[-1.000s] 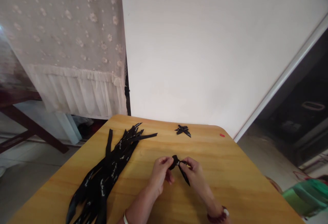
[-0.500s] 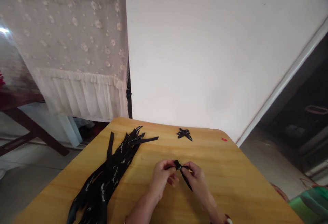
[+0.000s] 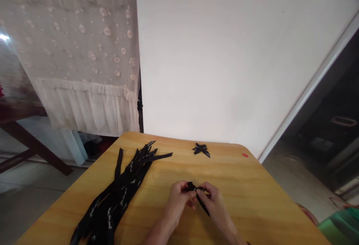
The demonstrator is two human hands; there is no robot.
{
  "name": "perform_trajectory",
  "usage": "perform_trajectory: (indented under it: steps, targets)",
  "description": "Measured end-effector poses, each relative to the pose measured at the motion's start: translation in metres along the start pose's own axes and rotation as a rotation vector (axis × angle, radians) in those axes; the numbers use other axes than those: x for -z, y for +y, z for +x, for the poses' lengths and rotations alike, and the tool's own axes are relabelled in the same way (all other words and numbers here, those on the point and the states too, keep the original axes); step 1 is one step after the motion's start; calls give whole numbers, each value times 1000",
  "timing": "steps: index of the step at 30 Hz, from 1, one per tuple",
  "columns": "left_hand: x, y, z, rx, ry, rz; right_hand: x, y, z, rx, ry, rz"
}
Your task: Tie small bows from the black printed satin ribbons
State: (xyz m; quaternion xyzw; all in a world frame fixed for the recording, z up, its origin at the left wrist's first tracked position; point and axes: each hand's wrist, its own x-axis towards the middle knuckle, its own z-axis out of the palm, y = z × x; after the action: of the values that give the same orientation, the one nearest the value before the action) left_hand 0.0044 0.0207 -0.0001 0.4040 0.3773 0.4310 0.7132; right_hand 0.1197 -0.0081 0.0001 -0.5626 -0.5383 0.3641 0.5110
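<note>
The bare, slender-fingered left hand (image 3: 178, 199) and the bare right hand (image 3: 212, 199) run into smooth, uncovered forearms (image 3: 162, 230), cropped by the view's lower edge. A small dark sliver (image 3: 248, 243) beside the right one may be part of a bracelet, though too little shows to be sure.

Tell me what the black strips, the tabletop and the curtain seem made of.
Black strips: probably satin-like ribbon; limp, flat lengths with a faint sheen and pale lettering.
Tabletop: wood or wood-look laminate, smooth; yellowish grain runs across it.
Curtain: likely thin fabric, matte; gathered ruffle and floral pattern.
</note>
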Motion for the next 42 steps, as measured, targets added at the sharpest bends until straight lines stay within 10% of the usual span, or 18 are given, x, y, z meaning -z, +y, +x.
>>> perform_trajectory:
  steps: [23, 42]
  targets:
    - [7, -1, 2, 75, 153, -120, -6, 7, 0, -133, -73, 129]
    - [6, -5, 0, 60, 20, -150, -2, -8, -3, -102, -20, 173]
